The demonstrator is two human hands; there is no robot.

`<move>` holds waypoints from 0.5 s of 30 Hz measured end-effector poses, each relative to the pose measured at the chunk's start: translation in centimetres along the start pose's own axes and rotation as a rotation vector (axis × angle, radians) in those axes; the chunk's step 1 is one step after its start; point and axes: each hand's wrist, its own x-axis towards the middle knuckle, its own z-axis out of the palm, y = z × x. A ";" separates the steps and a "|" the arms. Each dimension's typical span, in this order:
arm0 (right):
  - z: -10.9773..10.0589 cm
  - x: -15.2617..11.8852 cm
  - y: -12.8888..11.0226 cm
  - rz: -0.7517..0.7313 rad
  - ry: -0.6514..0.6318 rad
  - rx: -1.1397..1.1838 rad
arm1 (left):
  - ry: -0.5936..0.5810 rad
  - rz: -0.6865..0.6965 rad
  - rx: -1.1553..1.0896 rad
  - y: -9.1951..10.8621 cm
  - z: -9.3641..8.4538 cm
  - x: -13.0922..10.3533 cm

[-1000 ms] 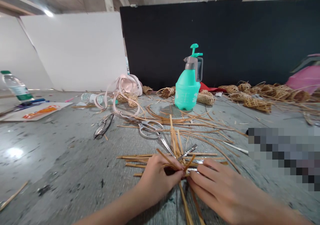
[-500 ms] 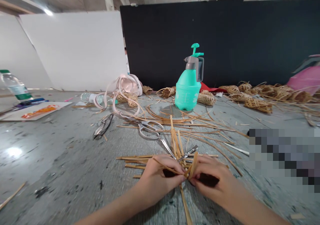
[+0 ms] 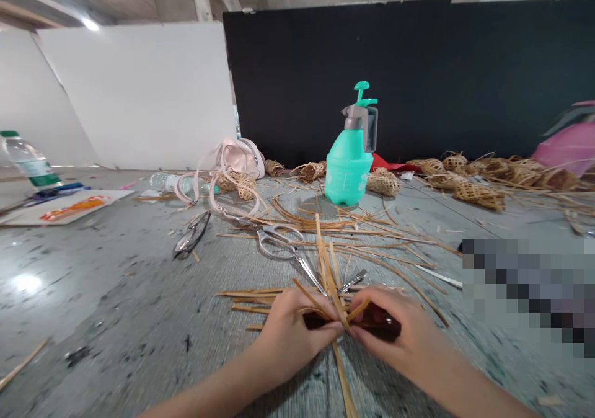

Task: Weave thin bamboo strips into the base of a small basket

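Note:
Crossed bamboo strips (image 3: 328, 268) lie in front of me, some running away from me and others sideways. My left hand (image 3: 297, 325) pinches strips near the crossing point, thumb and forefinger pressed together. My right hand (image 3: 390, 325) is closed on a bent strip (image 3: 360, 309) just to the right, its fingertips close to the left ones. The fingers hide much of the crossing. Just beyond the hands lie silver scissors (image 3: 283, 244), with blades pointing toward the strips, and a small metal clip (image 3: 353, 281).
Behind stands a green spray bottle (image 3: 348, 170), with woven bamboo baskets (image 3: 478, 195) along the black panel. Loose strips (image 3: 395, 250) are scattered beyond the hands. Eyeglasses (image 3: 191, 237), a pink bag (image 3: 244, 157), a water bottle (image 3: 32, 160) and a painted card (image 3: 69, 207) are leftward.
The strip in my right hand stood upright before and now bends lower to the right. My right fingers have shifted slightly; my left hand stays nearly in place.

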 end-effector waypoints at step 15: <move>0.1 0.4 -0.3 0.059 -0.066 0.288 | -0.215 -0.043 0.137 1.1 -1.2 0.1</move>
